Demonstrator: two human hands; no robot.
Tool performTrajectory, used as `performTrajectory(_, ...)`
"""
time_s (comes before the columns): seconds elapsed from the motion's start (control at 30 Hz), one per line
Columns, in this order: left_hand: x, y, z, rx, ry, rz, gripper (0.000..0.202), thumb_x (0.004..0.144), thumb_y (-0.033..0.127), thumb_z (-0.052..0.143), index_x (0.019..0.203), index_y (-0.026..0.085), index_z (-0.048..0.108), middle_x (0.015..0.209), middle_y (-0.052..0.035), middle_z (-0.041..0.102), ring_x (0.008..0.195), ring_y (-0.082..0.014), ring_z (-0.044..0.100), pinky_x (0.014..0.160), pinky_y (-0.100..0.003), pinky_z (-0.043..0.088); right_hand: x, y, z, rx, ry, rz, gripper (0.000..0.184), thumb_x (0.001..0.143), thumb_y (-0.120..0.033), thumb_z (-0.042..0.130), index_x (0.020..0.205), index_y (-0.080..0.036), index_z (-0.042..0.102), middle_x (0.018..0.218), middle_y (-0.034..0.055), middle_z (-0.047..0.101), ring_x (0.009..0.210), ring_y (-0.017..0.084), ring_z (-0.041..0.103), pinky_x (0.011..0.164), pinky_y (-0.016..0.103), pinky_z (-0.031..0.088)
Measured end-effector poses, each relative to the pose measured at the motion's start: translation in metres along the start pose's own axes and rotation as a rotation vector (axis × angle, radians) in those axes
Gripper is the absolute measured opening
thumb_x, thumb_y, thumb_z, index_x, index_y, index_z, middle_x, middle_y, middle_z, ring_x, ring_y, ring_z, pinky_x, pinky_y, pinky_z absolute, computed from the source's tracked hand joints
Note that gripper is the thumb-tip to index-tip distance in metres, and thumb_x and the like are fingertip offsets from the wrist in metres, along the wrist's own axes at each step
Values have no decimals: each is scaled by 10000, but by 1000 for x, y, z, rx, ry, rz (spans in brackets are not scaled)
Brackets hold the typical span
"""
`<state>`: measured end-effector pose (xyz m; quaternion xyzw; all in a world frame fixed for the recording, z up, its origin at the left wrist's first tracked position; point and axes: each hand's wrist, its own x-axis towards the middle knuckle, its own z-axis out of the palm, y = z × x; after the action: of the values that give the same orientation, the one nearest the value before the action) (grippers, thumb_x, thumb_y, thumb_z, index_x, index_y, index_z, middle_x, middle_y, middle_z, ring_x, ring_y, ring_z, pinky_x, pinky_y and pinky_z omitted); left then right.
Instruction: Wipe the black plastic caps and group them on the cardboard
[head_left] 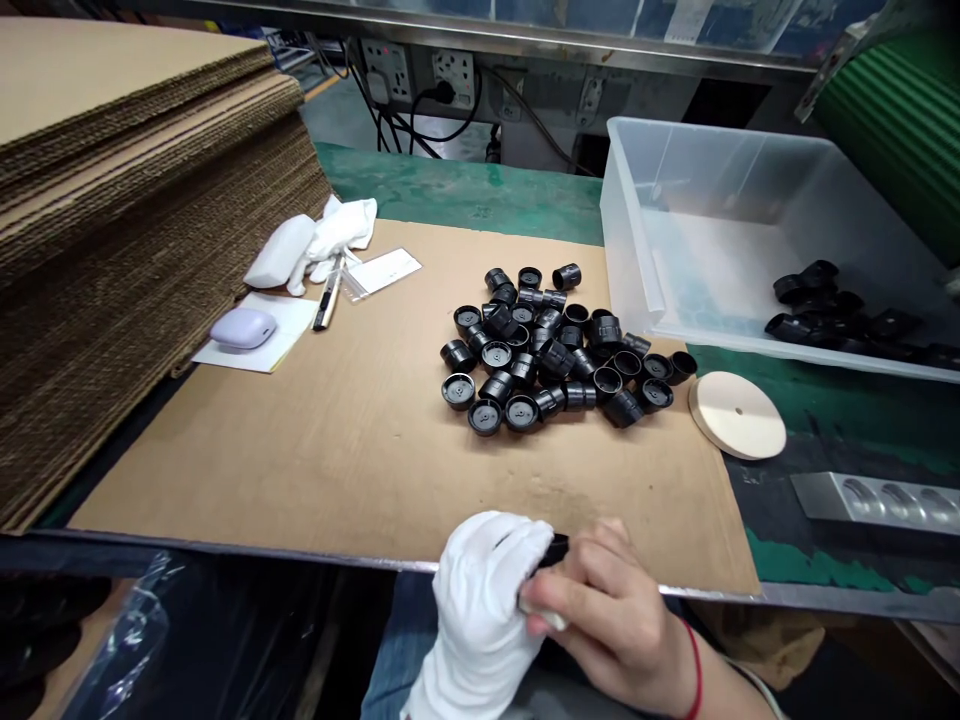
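My left hand (487,590), in a white glove, is closed at the front edge of the table. Its fingertips grip a small black plastic part (556,548), mostly hidden between the two hands. Close against it, my bare right hand (607,610) has a red string at the wrist and its fingers pressed together. Something small and pale (550,617) shows under the right fingers; its kind cannot be made out. Beyond the hands, several black plastic caps (521,412) lie in a loose pile on a cardboard sheet (330,440), some upturned, some on their sides.
A translucent bin (630,230) with more black caps stands at the back right. Near it are a pale round disc (739,415) and a metal block with round hollows (877,500). Stacked cardboard (165,210), white gloves (341,235), a utility knife (328,297) and a lilac case (244,328) are left.
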<state>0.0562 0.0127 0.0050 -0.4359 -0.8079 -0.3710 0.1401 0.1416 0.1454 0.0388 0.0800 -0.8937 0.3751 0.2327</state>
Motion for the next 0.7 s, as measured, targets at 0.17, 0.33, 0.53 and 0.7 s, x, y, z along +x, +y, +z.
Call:
performTrajectory(0.17, 9, 2, -5, -34, 17, 24, 159, 776, 251, 587, 920, 195, 627, 800, -30, 712, 767, -156, 663, 738, -309, 548, -5, 2, -5, -17, 16, 68, 104, 879, -154, 548, 944, -124, 624, 661, 18, 481, 633, 145, 421, 620, 307, 315)
performTrajectory(0.33, 7, 3, -4, 5, 25, 37, 220, 865, 338, 467, 886, 193, 631, 775, -41, 715, 754, -168, 671, 730, -332, 556, -2, 1, 0, 12, 4, 6, 98, 869, -148, 562, 942, -144, 627, 661, 12, 520, 644, 147, 445, 632, 314, 319)
performTrajectory(0.53, 13, 8, -2, -45, 24, -46, 251, 688, 97, 630, 924, 181, 634, 799, -43, 700, 757, -168, 641, 716, -336, 550, -31, 23, -16, -163, 14, 90, 135, 853, -104, 571, 970, -149, 621, 678, 25, 522, 626, 144, 408, 590, 303, 296)
performTrajectory(0.7, 7, 3, 2, -32, -3, -15, 189, 750, 188, 613, 939, 182, 624, 799, -48, 698, 766, -180, 638, 733, -349, 540, -13, 10, -16, -41, 103, 132, 87, 874, -142, 575, 942, -146, 629, 676, 17, 541, 648, 145, 465, 623, 309, 336)
